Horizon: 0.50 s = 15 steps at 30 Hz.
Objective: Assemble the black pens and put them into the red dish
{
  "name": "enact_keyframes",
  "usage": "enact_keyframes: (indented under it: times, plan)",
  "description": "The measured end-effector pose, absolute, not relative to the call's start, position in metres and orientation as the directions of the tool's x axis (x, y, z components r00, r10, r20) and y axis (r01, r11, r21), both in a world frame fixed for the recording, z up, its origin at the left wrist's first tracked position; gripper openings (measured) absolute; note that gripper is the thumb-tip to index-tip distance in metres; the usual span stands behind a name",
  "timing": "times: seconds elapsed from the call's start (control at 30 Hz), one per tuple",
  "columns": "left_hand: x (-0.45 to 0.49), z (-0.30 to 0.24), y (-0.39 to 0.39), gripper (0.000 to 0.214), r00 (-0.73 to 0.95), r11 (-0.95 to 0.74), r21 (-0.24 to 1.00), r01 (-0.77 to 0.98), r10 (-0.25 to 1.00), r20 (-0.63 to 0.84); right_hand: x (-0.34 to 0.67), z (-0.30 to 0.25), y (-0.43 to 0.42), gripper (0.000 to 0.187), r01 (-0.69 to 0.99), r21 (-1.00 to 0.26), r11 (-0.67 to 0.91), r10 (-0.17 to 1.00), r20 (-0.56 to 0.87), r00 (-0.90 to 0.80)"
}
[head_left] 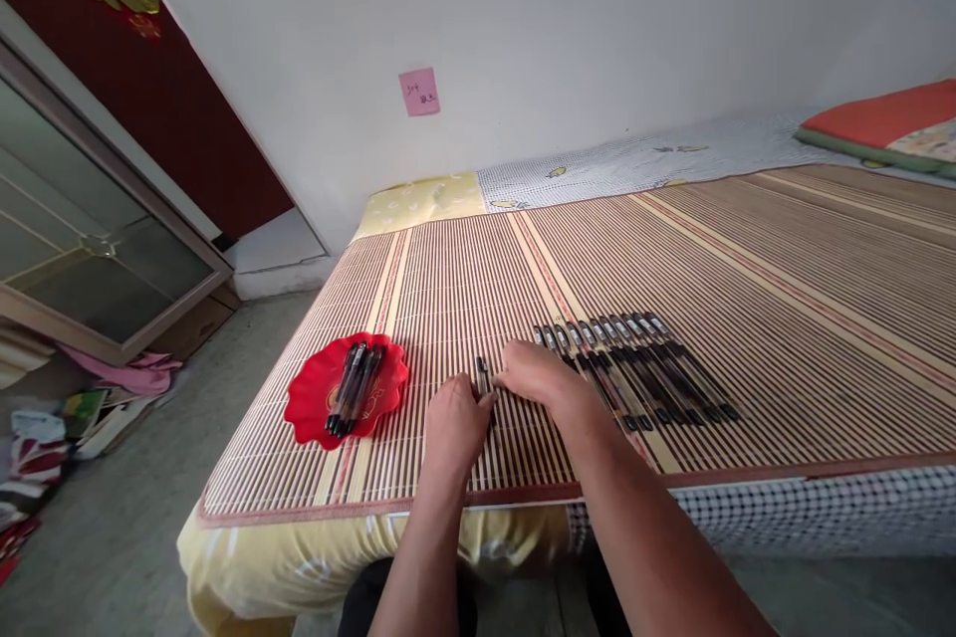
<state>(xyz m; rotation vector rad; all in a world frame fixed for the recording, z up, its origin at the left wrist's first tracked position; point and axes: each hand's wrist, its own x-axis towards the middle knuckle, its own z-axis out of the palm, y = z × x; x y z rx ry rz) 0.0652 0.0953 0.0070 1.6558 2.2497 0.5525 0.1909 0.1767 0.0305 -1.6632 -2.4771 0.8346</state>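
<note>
A black-capped pen (482, 374) with a clear barrel stands out between my two hands, just above the striped mat. My left hand (455, 418) is closed on it, thumb along its lower part. Close on the pen's right side is my right hand (534, 370), fingers curled; anything in its fingertips is hidden. Right of it, several similar pens (634, 368) lie side by side in a slanted row, partly covered by my right wrist. To the left, a red scalloped plate (305, 396) holds several more pens (356, 388) in a bunch.
The striped mat (448, 279) covers a bed against a white wall with a pink note (419, 92). A folded orange and green quilt (881, 124) lies at the far right. Left of the bed are a glass-panelled frame (97, 229) and clothes on the floor.
</note>
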Motion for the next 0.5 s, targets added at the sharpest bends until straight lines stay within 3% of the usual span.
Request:
enact_keyframes:
  times: [0.3,0.5]
  plan:
    - [0.035,0.003,0.098,0.029,-0.408,0.288,0.671,0.683,0.913,0.023,0.182,0.03,0.172,0.013,0.878,-0.422,0.225,0.876,-0.306,-0.372]
    - [0.012,0.003,0.102,0.016,-0.461,0.187,0.895,0.405,0.887,0.023,0.168,0.032,0.165,0.031,0.865,-0.439,0.243,0.882,-0.27,-0.385]
